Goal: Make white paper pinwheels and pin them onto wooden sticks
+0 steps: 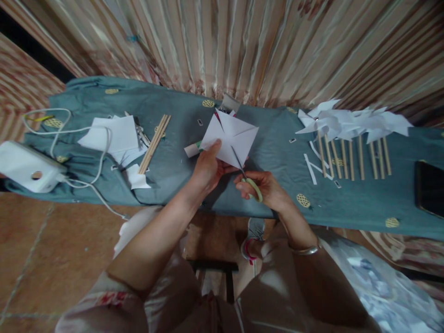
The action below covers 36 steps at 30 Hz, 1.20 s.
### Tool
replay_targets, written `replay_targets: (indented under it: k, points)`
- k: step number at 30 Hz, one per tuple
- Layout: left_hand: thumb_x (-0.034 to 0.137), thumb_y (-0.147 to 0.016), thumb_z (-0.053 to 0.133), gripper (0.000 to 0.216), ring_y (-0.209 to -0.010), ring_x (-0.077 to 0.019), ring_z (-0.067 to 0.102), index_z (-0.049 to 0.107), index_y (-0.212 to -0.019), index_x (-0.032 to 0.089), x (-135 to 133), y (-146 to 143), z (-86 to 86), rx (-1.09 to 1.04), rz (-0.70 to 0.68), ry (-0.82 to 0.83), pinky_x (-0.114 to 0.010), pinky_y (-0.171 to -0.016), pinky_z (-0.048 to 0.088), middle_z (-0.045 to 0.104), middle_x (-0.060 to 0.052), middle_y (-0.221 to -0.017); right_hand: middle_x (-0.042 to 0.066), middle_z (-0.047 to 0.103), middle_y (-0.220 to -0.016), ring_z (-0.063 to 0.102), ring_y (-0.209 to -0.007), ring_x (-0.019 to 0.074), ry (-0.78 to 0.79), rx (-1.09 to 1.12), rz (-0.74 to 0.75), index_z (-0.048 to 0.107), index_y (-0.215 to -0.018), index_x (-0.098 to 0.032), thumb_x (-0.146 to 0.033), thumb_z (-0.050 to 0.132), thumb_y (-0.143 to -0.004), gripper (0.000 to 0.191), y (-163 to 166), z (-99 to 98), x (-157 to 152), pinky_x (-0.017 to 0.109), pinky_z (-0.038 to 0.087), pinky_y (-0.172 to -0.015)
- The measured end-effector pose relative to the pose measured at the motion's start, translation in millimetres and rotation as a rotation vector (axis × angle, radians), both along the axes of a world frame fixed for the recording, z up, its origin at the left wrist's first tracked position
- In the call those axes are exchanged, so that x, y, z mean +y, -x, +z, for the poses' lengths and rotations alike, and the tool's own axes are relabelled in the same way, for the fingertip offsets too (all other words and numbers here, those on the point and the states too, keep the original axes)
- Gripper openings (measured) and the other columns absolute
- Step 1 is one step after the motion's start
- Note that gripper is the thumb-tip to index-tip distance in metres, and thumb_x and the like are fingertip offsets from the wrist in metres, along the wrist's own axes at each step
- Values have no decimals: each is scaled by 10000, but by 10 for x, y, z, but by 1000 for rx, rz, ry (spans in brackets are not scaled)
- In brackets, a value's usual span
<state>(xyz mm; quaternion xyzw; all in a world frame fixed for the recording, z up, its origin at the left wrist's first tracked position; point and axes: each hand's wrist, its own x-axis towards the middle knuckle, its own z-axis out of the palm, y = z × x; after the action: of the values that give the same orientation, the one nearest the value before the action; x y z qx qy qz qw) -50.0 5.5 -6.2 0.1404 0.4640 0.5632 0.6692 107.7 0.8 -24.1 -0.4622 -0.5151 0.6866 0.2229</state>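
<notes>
A square of white paper with slits running in from its corners is pinched in my left hand, thumb on top and fingers beneath. My right hand grips a pair of scissors with pale green handles. Their blade lies along the paper's near corner, pointing toward its middle. Just behind the paper sits a small open box, partly covered by it. Left of the paper, a whitish stub-like piece with a green end lies on the cloth.
Paper pinwheels on sticks lie at the right, with paper strips and a dark phone nearby. To the left are paper sheets, wooden sticks and a white corded device. A blue-green cloth covers the table; a pleated curtain hangs behind.
</notes>
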Motion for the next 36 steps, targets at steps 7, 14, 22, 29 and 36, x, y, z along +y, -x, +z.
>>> replay_targets:
  k: [7,14,22,29,36]
  points:
    - [271,-1024,359,290,-844,-239,758,630,-984,177,14,-5,-1,-20,12,-1,-378,-763,609,749,-63,-819,-49,582,-489,492,-444,72,2,1,-18,683,-677,-169,-550,903,-500,474,5,-39,-1,218,405,-462]
    - [256,-1028,354,296,-852,-227,752,634,-967,179,6,-6,-8,-18,15,-6,-345,-760,608,744,-61,-818,-46,580,-487,491,-450,74,-6,8,-13,683,-679,-170,-551,900,-508,470,1,-42,2,219,400,-462]
    - [288,-1031,384,274,-816,-202,751,636,-1002,186,1,-6,-14,-33,0,10,-287,-700,594,748,-67,-858,-49,572,-474,484,-435,74,-32,-16,-11,672,-677,-178,-573,885,-524,474,14,-30,6,220,398,-444]
    - [280,-1016,365,292,-860,-253,757,625,-1051,152,1,2,-39,-12,-5,-34,-356,-729,606,757,-94,-854,-52,560,-470,476,-425,75,-54,-19,-22,674,-666,-186,-599,872,-531,477,18,-53,4,220,384,-427]
    - [280,-1000,381,294,-842,-260,756,619,-1104,143,3,-4,-44,-8,7,-35,-374,-732,612,759,-85,-841,-50,566,-466,474,-424,72,-37,-16,-18,676,-673,-174,-571,889,-522,475,22,-35,11,215,382,-427]
